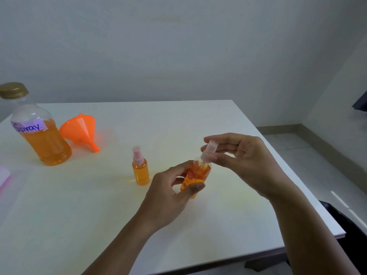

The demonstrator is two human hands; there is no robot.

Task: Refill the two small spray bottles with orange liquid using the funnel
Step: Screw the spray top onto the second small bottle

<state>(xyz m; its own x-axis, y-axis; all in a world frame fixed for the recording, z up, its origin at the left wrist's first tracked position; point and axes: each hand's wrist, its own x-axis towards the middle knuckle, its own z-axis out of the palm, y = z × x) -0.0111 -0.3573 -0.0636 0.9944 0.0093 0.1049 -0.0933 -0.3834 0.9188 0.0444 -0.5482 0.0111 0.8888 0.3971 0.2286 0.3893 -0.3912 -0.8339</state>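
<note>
Right now the left hand (168, 193) is gripping a small spray bottle (195, 176) around its body, thumb in front and fingers behind, holding it tilted just above the desk (198, 120), its long axis leaning up and to the right. The right hand (244, 161) is pinching the pink pump head (208, 151) between thumb and fingertips, poised at the bottle's mouth with its dip tube seemingly reaching down into the neck. Whether it is going in or coming out I cannot tell. The bottle is already looking full of orange liquid, so seating and twisting the head along that tilted axis is probably what is called for.

Standing upright just left of the hands is the second spray bottle (140, 171), capped and filled. Far left, the orange funnel (80, 131) is lying on its side beside the capped supply bottle (37, 133). The desk's right edge is lying close behind the right wrist; open room is stretching near and left.
</note>
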